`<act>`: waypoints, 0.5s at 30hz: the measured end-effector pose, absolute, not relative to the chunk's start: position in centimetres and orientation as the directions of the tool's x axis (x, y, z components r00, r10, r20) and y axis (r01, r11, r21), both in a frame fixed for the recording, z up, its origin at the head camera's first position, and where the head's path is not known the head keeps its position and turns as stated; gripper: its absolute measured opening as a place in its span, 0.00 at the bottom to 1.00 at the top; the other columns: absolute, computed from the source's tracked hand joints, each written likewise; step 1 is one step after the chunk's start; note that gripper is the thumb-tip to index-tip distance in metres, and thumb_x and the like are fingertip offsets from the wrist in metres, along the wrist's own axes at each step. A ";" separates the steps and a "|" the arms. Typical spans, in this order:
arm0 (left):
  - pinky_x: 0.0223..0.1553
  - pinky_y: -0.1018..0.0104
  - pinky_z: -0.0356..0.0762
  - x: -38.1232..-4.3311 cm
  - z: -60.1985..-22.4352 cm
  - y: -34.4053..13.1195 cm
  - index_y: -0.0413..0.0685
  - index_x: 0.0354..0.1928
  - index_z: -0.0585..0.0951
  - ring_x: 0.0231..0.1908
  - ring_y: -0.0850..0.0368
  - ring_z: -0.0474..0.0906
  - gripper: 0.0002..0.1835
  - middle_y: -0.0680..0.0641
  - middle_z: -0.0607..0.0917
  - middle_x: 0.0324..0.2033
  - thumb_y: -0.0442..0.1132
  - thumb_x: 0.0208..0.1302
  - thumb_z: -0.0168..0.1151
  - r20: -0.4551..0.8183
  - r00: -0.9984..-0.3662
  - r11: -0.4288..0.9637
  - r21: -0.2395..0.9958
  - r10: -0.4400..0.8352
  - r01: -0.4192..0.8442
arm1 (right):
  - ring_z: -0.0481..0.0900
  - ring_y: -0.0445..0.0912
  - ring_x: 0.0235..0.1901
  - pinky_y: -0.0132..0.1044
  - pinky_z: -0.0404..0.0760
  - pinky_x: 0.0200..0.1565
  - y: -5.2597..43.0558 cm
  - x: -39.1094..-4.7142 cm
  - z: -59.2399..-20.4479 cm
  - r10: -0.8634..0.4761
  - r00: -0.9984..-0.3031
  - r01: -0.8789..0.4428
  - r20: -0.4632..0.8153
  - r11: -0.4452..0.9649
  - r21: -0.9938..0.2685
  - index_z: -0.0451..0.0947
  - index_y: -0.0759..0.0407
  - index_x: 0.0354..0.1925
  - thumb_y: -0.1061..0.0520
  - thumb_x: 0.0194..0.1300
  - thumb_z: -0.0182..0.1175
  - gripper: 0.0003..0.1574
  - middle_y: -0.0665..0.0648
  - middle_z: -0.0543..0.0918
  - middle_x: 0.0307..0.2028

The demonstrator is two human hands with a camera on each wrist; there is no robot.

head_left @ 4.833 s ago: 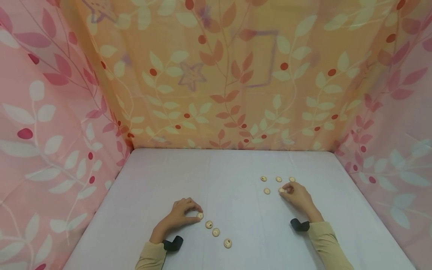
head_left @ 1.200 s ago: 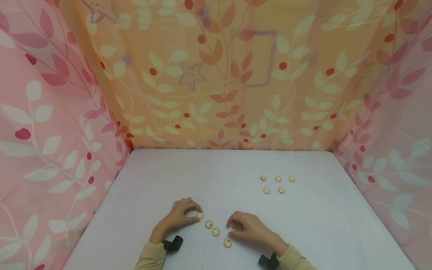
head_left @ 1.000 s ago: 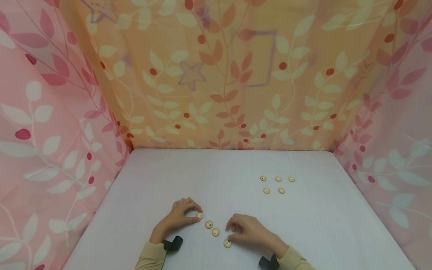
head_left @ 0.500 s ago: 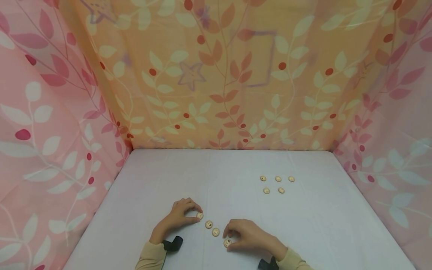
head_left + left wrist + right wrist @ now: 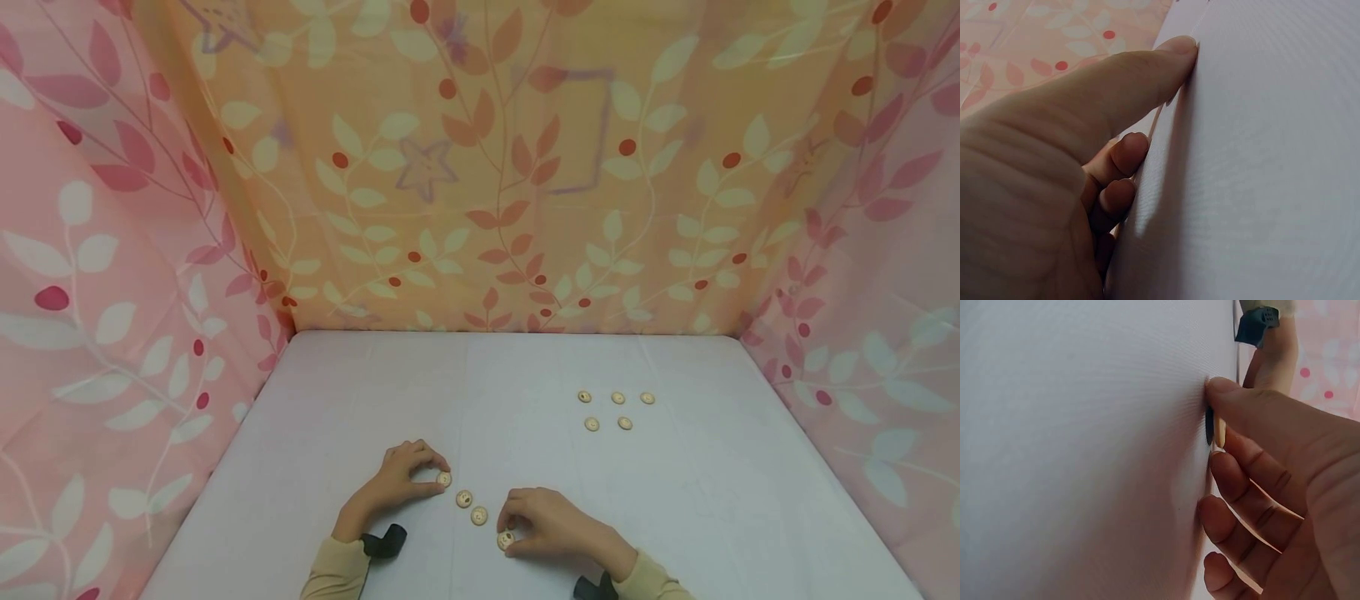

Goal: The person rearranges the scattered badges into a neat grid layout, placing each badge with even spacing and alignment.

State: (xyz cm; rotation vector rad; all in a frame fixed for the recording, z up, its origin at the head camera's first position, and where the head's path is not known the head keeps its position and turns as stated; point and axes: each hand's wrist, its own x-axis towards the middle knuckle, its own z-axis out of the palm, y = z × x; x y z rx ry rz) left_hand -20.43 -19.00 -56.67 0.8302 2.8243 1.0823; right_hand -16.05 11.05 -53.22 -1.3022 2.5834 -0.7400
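Observation:
Small round pale wooden discs with dark printed marks lie on the white table. My left hand (image 5: 405,473) pinches one disc (image 5: 445,479) at the upper end of a slanting row, between thumb and index finger; in the left wrist view the thumb (image 5: 1175,53) presses at the cloth and hides the disc. My right hand (image 5: 551,525) pinches the lowest disc (image 5: 506,541), its thumb on the near side. The right wrist view shows that disc's edge (image 5: 1220,428) behind the thumb, with a dark layer facing the table. Two discs, one (image 5: 464,498) and another (image 5: 479,516), lie between the hands.
Several more discs stand in two rows at the right rear, one of them a disc (image 5: 618,397) in the back row. The white-covered table (image 5: 360,383) is bounded by a floral orange curtain (image 5: 480,208) behind and pink curtains (image 5: 75,250) on both sides.
My right hand has left the disc in the rear group, come toward the front left and closed its fingertips on the lowest disc. My left hand has stayed in place.

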 end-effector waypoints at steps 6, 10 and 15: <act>0.51 0.49 0.54 -20.4 -56.6 -19.0 0.68 0.40 0.79 0.42 0.65 0.67 0.13 0.66 0.75 0.37 0.54 0.52 0.67 0.180 -0.860 0.623 0.621 0.477 0.475 | 0.70 0.28 0.32 0.25 0.70 0.37 11.3 -16.3 -53.2 -0.790 -0.608 -0.720 0.083 0.503 -0.478 0.79 0.40 0.35 0.39 0.51 0.66 0.13 0.34 0.76 0.32; 0.51 0.48 0.54 -20.3 -56.5 -19.0 0.68 0.40 0.79 0.42 0.65 0.67 0.13 0.66 0.75 0.37 0.54 0.52 0.67 0.178 -0.861 0.626 0.620 0.476 0.474 | 0.71 0.28 0.32 0.26 0.70 0.37 11.6 -16.5 -53.2 -0.780 -0.621 -0.708 0.075 0.517 -0.482 0.79 0.39 0.35 0.39 0.52 0.65 0.13 0.34 0.76 0.32; 0.51 0.49 0.56 -20.3 -56.4 -18.9 0.68 0.39 0.79 0.41 0.67 0.67 0.12 0.66 0.75 0.37 0.54 0.52 0.67 0.183 -0.861 0.635 0.606 0.475 0.479 | 0.71 0.28 0.33 0.28 0.71 0.38 12.2 -16.8 -53.3 -0.759 -0.650 -0.670 0.044 0.545 -0.504 0.79 0.38 0.35 0.37 0.53 0.64 0.12 0.33 0.76 0.32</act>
